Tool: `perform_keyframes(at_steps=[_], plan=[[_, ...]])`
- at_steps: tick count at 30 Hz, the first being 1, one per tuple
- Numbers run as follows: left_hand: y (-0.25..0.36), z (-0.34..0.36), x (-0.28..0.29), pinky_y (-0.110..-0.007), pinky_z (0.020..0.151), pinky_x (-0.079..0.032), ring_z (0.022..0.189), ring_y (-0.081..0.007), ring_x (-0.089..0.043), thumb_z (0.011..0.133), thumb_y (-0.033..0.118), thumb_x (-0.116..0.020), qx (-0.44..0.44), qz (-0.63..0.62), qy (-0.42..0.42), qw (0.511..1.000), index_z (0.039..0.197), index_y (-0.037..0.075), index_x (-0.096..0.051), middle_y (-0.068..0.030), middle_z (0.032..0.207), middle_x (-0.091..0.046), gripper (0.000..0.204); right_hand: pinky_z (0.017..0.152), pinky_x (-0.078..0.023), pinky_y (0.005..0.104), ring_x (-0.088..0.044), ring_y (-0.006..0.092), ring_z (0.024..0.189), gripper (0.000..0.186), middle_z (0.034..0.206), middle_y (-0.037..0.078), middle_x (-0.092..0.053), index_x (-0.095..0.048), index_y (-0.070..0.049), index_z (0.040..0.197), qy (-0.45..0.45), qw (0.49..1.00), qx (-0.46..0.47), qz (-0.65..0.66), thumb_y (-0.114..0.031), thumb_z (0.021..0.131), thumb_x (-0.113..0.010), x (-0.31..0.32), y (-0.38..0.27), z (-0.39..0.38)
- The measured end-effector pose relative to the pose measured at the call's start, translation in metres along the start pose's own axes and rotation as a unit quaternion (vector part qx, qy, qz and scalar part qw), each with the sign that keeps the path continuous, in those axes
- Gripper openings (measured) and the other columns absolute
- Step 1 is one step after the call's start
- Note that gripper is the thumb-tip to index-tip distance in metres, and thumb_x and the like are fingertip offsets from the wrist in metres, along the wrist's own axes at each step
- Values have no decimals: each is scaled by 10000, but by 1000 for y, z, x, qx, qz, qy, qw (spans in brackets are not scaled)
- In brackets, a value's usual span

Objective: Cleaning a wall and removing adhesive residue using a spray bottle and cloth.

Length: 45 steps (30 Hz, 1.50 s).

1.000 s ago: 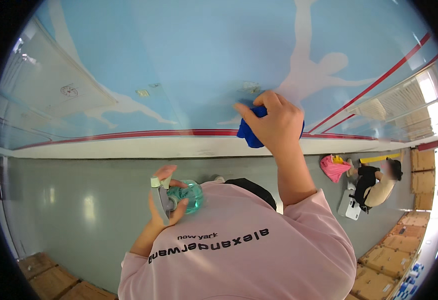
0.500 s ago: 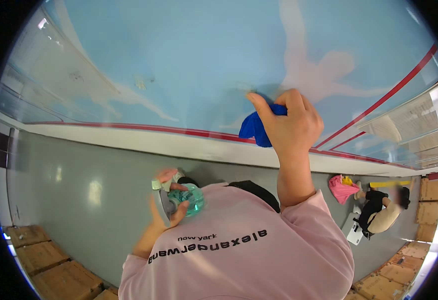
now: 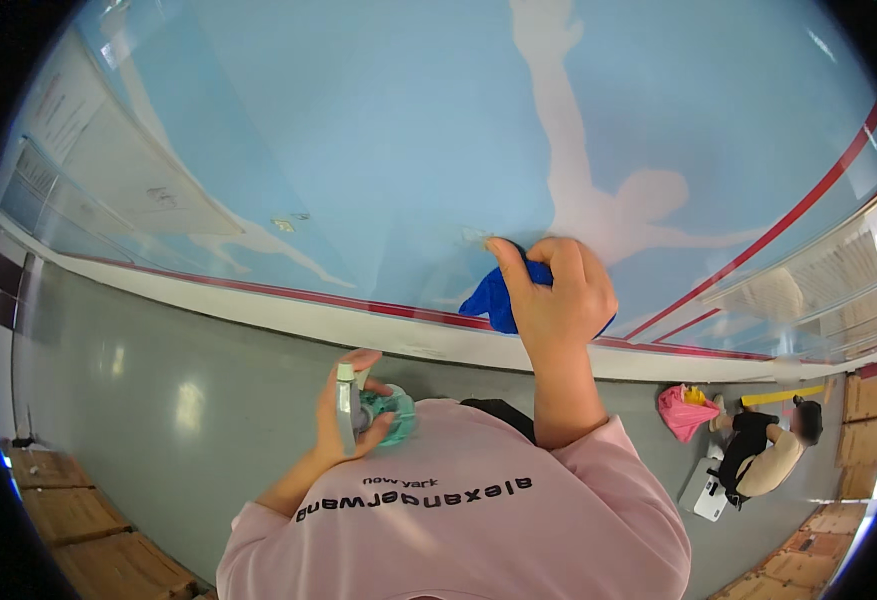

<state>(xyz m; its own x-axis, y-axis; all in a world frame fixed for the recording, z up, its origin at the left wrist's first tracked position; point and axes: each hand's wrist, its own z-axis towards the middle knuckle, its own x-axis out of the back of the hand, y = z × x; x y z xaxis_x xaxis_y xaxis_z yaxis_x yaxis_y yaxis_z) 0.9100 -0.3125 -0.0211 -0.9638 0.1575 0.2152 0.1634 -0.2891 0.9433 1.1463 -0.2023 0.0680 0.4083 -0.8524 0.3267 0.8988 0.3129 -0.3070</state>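
My right hand (image 3: 556, 290) presses a blue cloth (image 3: 495, 298) flat against a light blue wall (image 3: 378, 130) painted with pale figure shapes, just above a red stripe (image 3: 358, 303) and a white base band. My left hand (image 3: 348, 415) is held close to my chest and grips a spray bottle (image 3: 376, 412) with a teal body and a white nozzle, apart from the wall. I wear a pink shirt that fills the lower middle of the view.
A grey floor (image 3: 158, 400) runs along the wall's foot. At the right a person (image 3: 763, 455) sits on the floor beside a pink bag (image 3: 683, 412) and a white flat object. Wooden boxes (image 3: 78, 520) stand at lower left and far right.
My right hand has slid the blue cloth up and to the right along the wall. The left hand still holds the spray bottle near my chest.
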Motion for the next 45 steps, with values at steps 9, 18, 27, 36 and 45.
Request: perform_keyframes(at_steps=[9, 18, 27, 36, 45], plan=[[-1, 7, 3, -324, 779, -518, 950, -212, -568, 684, -27, -684, -20, -20, -38, 999, 1287, 34, -397, -179, 1278, -400, 671, 436, -376, 281, -489, 180, 468, 284, 584, 2, -545, -561, -116, 691, 0, 997, 20, 76, -181, 605, -823, -2, 13, -9], [27, -4, 40, -322, 749, -520, 911, -221, -589, 680, -24, -699, -13, 5, -28, 1000, 1282, 29, -384, -183, 1279, -392, 682, 501, -358, 264, -421, 158, 591, 444, 696, 2, -400, -647, -174, 1099, 16, 970, 241, -35, -196, 665, -740, -1, 3, -7], [37, -2, 53, -315, 730, -515, 862, -215, -610, 667, -32, -690, -2, 11, -39, 999, 1270, 37, -416, -174, 1254, -421, 667, 535, -289, 263, -374, 137, 593, 418, 688, -38, -354, -699, -202, 1045, 81, 957, 279, -10, -98, 645, -632, -12, -13, -8], [30, -8, 54, -313, 735, -516, 860, -211, -607, 673, -6, -699, -20, -24, -21, 999, 1271, 28, -419, -174, 1248, -423, 662, 535, -305, 273, -411, 141, 601, 411, 720, -32, -383, -692, -176, 1031, 64, 954, 289, 47, -98, 629, -665, -12, -14, -4], [26, -12, 51, -324, 745, -525, 909, -225, -587, 694, 2, -690, 1, -38, -4, 999, 1272, 19, -404, -186, 1270, -405, 645, 555, -311, 285, -400, 144, 608, 386, 755, -40, -409, -675, -194, 1084, 117, 959, 257, -34, -180, 699, -685, -27, -15, -12]])
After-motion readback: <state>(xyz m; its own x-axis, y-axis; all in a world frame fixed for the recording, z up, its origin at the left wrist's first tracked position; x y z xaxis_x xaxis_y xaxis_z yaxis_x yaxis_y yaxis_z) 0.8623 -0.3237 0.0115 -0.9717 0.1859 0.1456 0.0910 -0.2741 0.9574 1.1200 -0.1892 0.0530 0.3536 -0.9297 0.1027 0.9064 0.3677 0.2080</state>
